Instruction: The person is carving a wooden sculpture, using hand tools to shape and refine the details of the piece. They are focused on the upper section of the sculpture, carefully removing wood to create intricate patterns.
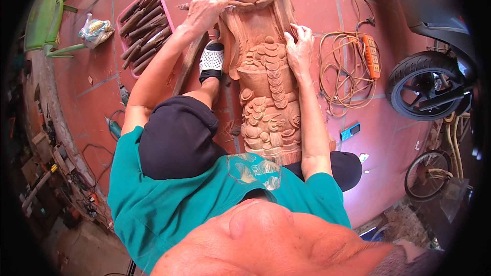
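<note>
A carved wooden statue (pixel 268 71) lies lengthwise on the floor in front of me, its near end between my legs. Coin-like discs and rounded shapes cover its nearer part, and carved hands holding a bowl shape show at the far end. My left hand (pixel 206 11) is closed at the statue's far left edge. From it, a short wooden handle (pixel 183 6) sticks out to the left, seemingly of a carving chisel; its blade is hard to make out. My right hand (pixel 300 46) rests against the statue's right edge, fingers apart, with nothing visible in it.
Left of the statue stands a pink basket (pixel 170 15) full of wooden-handled tools. Beyond are a plastic bag (pixel 95 31) and a green plastic stool (pixel 43 19). On the right lie a coiled cord, an orange power strip (pixel 371 57) and a blue phone (pixel 350 131), near a motorbike wheel (pixel 425 86).
</note>
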A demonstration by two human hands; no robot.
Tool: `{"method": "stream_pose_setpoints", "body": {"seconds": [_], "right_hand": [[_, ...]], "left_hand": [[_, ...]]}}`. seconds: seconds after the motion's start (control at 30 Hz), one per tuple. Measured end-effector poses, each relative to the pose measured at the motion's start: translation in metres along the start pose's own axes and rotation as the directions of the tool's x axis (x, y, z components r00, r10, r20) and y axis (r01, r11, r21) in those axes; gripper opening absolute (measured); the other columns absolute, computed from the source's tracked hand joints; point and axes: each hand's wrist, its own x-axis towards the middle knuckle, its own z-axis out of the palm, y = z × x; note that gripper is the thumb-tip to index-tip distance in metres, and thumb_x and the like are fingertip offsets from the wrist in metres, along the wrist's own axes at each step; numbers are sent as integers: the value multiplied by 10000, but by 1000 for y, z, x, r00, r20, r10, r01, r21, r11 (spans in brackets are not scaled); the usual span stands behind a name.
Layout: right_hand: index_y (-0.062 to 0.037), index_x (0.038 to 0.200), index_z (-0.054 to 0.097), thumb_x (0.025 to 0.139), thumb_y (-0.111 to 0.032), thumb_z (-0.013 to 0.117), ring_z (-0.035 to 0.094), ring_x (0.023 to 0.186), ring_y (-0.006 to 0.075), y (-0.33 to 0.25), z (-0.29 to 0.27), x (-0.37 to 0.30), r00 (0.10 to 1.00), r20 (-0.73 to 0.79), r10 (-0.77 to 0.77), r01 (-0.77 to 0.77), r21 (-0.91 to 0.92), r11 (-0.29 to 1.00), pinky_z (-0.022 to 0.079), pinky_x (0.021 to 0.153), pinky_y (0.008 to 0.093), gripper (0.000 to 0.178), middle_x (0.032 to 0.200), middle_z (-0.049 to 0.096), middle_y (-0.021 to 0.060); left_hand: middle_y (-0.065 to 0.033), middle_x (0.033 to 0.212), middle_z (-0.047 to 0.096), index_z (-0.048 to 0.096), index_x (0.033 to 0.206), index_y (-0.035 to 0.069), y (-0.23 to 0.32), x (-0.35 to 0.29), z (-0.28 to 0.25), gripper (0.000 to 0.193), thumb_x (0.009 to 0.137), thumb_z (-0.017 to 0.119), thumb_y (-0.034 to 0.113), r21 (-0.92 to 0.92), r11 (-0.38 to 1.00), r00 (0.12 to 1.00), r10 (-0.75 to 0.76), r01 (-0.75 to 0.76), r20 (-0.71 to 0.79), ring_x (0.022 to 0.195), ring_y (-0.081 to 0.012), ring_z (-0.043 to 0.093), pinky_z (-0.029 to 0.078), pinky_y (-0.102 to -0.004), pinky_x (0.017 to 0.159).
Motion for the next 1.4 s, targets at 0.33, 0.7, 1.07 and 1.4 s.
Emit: {"method": "stream_pose_setpoints", "body": {"seconds": [0.33,0.7,1.07,1.4], "right_hand": [[-89,1153,667,818,-194,716,535,1099,310,-3,-1,0,1000,8,7,-7,-18,1000,410,980,431,354,1161,568,125],[-79,1158,665,823,-205,710,532,1101,318,-3,0,2,1000,24,6,-5,-46,999,415,973,429,361,1164,569,132],[-89,1150,666,819,-196,716,536,1099,313,-4,1,1,1000,11,14,-13,-42,999,414,971,434,351,1161,571,123],[-90,1148,667,818,-200,715,537,1108,308,-1,0,-2,1000,-15,4,-4,-39,999,417,964,436,351,1161,573,116]], "left_hand": [[-40,982,612,626,935,104,1,9,15,95,865,618,167,-7,994,989,104,-105,-108,944,-253,625,556,-373,738],[-44,875,584,617,902,121,17,17,9,91,843,651,181,-102,992,981,56,-76,-186,915,-248,623,544,-373,700],[-62,907,593,634,967,133,0,3,13,131,889,619,236,-32,997,992,-78,76,-97,916,-264,633,547,-404,711],[-77,900,597,651,1000,151,-3,2,19,149,926,593,267,-10,992,991,-125,125,-50,918,-269,639,539,-407,713]]}}
